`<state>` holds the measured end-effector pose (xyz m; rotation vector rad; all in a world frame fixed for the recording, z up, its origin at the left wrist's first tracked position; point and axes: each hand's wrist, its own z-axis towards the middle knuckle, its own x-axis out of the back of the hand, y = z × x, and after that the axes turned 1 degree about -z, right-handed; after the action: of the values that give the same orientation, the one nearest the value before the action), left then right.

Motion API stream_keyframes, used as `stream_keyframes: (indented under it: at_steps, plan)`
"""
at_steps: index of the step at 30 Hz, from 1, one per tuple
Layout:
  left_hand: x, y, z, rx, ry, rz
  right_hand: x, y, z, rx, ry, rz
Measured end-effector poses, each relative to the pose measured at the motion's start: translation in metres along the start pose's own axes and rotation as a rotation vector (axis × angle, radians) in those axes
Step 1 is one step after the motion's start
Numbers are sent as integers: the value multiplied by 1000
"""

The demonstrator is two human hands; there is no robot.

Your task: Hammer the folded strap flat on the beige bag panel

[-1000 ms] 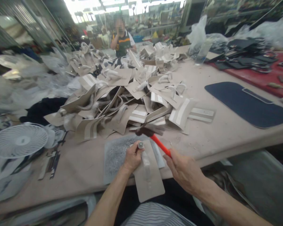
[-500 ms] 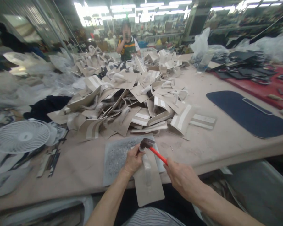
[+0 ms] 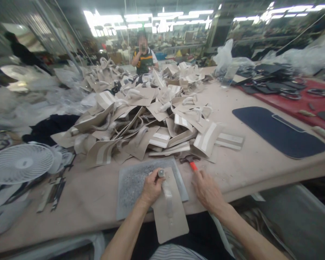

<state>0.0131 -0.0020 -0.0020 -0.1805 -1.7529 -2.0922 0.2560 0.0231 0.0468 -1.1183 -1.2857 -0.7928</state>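
Observation:
My left hand [image 3: 151, 189] is closed around an upright metal punch [image 3: 161, 173], whose round flat top faces up. The punch stands over the upper end of a beige panel [image 3: 176, 216] with a plastic-wrapped handle [image 3: 168, 198]. That panel lies partly on a grey metal plate [image 3: 130, 202] and sticks out past the table's front edge. To the right of the plate, my right hand [image 3: 209, 191] grips a claw hammer [image 3: 189, 159] by its orange-red handle. The hammer head is low over the tabletop, perhaps touching it. Most of its handle is hidden by my fingers.
A big heap of beige panels with handles [image 3: 141, 119] covers the table's middle. At left are a white fan [image 3: 23, 163] and some strips [image 3: 54, 191]. A dark blue panel [image 3: 276, 133] lies right. Another person [image 3: 144, 59] is behind the heap.
My right hand has taken the hammer off the punch top, moving it right and down toward the tabletop. My left hand still holds the punch over the panel. The view has shifted slightly.

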Motion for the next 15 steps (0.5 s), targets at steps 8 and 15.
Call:
stream_keyframes:
  at_steps: [8, 15]
  plan:
    - [-4, -6, 11, 288, 312, -432, -22, -83, -6, 509, -111, 191]
    - [35, -21, -11, 343, 404, -322, 8, -67, 22, 299, 14, 392]
